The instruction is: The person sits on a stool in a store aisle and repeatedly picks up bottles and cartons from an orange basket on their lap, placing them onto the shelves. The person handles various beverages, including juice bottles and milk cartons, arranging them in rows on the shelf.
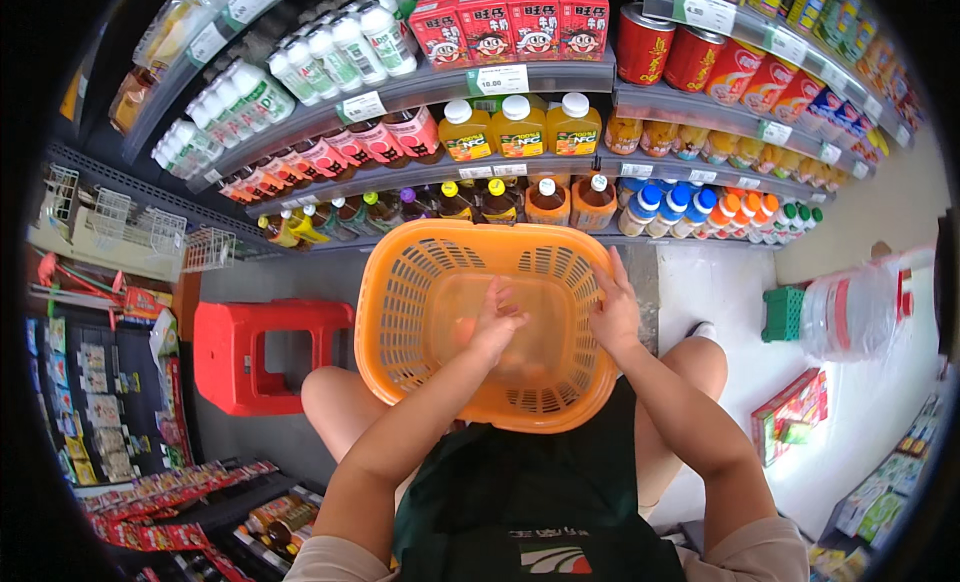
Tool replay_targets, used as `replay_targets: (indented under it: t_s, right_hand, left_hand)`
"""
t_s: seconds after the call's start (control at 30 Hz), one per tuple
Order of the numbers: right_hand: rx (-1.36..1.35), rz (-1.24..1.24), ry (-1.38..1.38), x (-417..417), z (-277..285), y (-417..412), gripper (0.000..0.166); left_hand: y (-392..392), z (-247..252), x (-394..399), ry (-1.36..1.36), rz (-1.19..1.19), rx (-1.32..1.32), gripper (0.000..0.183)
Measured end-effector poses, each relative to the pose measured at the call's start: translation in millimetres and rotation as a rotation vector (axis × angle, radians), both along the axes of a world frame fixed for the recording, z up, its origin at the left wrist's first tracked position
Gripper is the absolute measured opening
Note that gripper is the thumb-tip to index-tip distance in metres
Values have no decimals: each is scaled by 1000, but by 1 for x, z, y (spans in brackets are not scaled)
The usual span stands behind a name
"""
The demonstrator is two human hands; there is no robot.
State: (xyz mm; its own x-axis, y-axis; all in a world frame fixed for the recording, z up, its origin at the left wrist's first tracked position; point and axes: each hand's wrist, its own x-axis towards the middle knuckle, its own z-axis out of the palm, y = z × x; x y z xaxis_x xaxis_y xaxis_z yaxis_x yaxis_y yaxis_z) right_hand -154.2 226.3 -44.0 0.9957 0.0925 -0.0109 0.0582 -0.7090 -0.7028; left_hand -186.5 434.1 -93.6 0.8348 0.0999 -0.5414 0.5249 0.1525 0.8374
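Note:
An orange plastic shopping basket sits over my lap, in front of the dark apron. Its slotted sides and smooth bottom show, and nothing distinct lies in it. My left hand hovers over the basket's interior, fingers apart and holding nothing. On the basket's right side is my right hand, its fingers spread at the rim; whether it grips the rim cannot be told. Beyond the basket's far rim, bottles of orange-labelled drink stand on the lowest shelf.
Shelves ahead hold juice bottles, red milk cartons and red cans. A red plastic stool stands at left. At right are a large clear water bottle, a green crate and a red box on the floor.

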Motion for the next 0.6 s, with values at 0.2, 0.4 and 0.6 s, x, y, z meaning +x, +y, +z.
replay_targets:
  t_s: [0.2, 0.4, 0.6]
  right_hand:
    - [-86, -64, -19, -16, -9, 44, 70]
    - [-159, -70, 23, -22, 2, 46, 85]
    - [-133, 2, -67, -22, -12, 47, 82]
  left_hand:
    - [52, 34, -38, -11, 24, 17, 86]
    - [82, 49, -51, -99, 123, 13, 87]
    - [79, 16, -34, -18, 127, 37, 87]
